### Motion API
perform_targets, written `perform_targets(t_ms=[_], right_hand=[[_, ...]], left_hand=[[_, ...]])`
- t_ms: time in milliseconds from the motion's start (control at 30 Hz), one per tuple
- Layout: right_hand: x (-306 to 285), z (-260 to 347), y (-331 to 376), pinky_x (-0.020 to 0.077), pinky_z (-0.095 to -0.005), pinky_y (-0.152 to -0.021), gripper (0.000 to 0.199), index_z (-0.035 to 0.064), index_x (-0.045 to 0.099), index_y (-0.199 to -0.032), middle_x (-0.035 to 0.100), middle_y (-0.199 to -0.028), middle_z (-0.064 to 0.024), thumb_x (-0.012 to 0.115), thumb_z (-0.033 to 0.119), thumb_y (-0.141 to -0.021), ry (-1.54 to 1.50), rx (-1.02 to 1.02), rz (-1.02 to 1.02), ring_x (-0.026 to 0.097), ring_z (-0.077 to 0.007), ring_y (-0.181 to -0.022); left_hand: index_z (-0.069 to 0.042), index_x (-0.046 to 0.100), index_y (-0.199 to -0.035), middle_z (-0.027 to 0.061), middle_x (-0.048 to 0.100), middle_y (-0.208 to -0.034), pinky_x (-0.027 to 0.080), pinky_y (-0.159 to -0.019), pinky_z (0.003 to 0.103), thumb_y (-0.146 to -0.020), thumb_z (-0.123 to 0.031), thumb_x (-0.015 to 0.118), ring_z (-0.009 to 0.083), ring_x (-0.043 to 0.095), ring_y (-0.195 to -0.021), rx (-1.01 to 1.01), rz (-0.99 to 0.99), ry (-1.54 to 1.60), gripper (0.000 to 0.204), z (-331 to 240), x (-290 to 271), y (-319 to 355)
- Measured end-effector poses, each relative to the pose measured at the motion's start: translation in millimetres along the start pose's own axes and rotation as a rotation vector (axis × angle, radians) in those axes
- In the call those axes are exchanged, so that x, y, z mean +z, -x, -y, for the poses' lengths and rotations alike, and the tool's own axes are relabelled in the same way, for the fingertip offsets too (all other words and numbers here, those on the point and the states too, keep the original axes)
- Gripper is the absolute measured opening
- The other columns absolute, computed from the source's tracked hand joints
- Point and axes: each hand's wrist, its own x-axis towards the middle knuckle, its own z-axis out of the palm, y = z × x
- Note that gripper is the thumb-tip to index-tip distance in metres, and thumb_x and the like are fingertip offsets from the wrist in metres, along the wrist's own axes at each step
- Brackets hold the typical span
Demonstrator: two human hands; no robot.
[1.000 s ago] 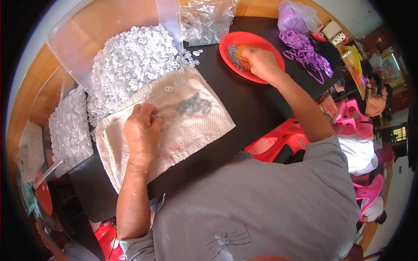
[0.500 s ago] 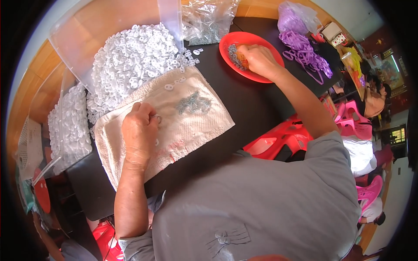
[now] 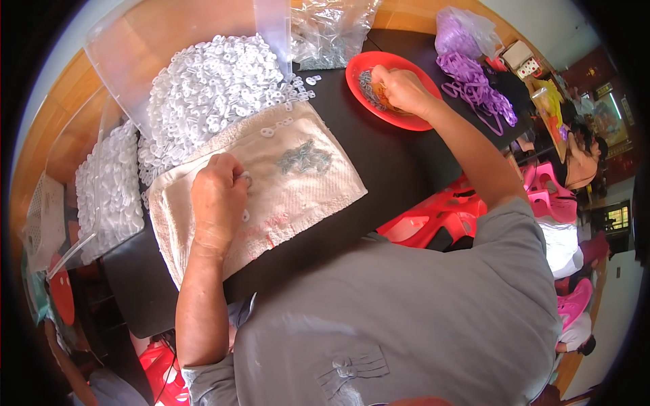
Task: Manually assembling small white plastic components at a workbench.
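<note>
My left hand [image 3: 218, 193] rests on a folded cream towel [image 3: 308, 206], its fingers curled around a small white plastic piece [image 3: 246, 177] that peeks out at the fingertips. A loose white piece of that kind lies beside the hand, and a few more lie toward the towel's far edge. To the right on the towel is a loose cluster of small grey-green pieces [image 3: 306, 160]. Over a shallow red bowl [image 3: 399, 122], my right hand [image 3: 404, 91] has its fingers pinched together; what they hold is hidden. Small grey pieces [image 3: 369, 88] and orange ones show in the bowl.
A heap of white plastic pieces [image 3: 210, 84] spills from a clear bin, with another clear container [image 3: 108, 193] of white pieces at left. Behind are a clear bag [image 3: 332, 34] and, at right, purple ribbon [image 3: 474, 84]. Red stools [image 3: 433, 220] and other people are off to the right.
My right hand has lifted a little within the bowl, its fingers pinched. My left hand has stayed in place on the towel. The whole view has shifted slightly.
</note>
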Motion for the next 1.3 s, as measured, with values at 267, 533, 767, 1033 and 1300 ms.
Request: perform_targets(t_ms=[267,533,767,1033,1300], right_hand=[[-12.3,10.4,1.4,0.0483,-0.0405,-0.064,0.033,0.0072,0.048,-0.101,0.060,-0.082,-0.0109,0.049,-0.010,-0.073,-0.128,-0.016,-0.208,0.062,-0.0302,-0.075],[-45.3,131.6,-28.6,0.0473,-0.0308,-0.061,0.029,0.0038,0.054,-0.101,0.056,-0.074,-0.0067,0.055,-0.011,-0.076,-0.390,-0.322,-0.306,0.058,-0.0193,-0.064],[5.1,163.2,-60.1,0.0516,-0.0401,-0.068,0.023,0.0050,0.055,-0.096,0.063,-0.082,-0.0096,0.056,-0.008,-0.076,-0.318,-0.477,-0.179,0.063,-0.0298,-0.077],[2.0,169.7,-53.1,0.0509,-0.0416,-0.070,0.010,0.0052,0.059,-0.086,0.064,-0.086,-0.0084,0.059,0.001,-0.077,-0.294,-0.320,-0.162,0.063,-0.0308,-0.084],[4.0,172.8,-50.8,0.0473,-0.0422,-0.067,0.005,0.0030,0.056,-0.085,0.060,-0.082,-0.0097,0.059,0.005,-0.081,-0.251,-0.173,-0.060,0.062,-0.0314,-0.081]], left_hand=[[0.001,0.064,-0.079,0.0019,0.060,-0.065,0.043,-0.054,0.025,-0.076,-0.002,0.071,0.0095,0.053,-0.057,-0.246,-0.055,0.476,0.008,1.0,-3.0,-2.9],[-0.001,0.066,-0.080,0.0001,0.059,-0.063,0.032,-0.044,0.021,-0.076,-0.004,0.074,0.0063,0.049,-0.051,-0.512,-0.058,0.814,0.010,-6.9,-18.4,-8.9],[-0.001,0.065,-0.079,0.0004,0.058,-0.062,0.030,-0.041,0.021,-0.076,-0.003,0.073,0.0062,0.047,-0.048,-0.524,-0.081,0.848,0.009,-0.5,-14.5,-11.1],[0.000,0.066,-0.082,0.0038,0.061,-0.066,0.036,-0.044,0.021,-0.078,-0.002,0.071,0.0073,0.050,-0.050,-0.581,-0.033,1.026,0.007,1.1,-24.4,-11.7],[0.001,0.066,-0.097,0.0055,0.065,-0.079,0.045,-0.055,0.020,-0.085,-0.004,0.066,0.0100,0.058,-0.062,-0.655,0.080,1.263,0.012,4.7,-21.0,-12.0]])
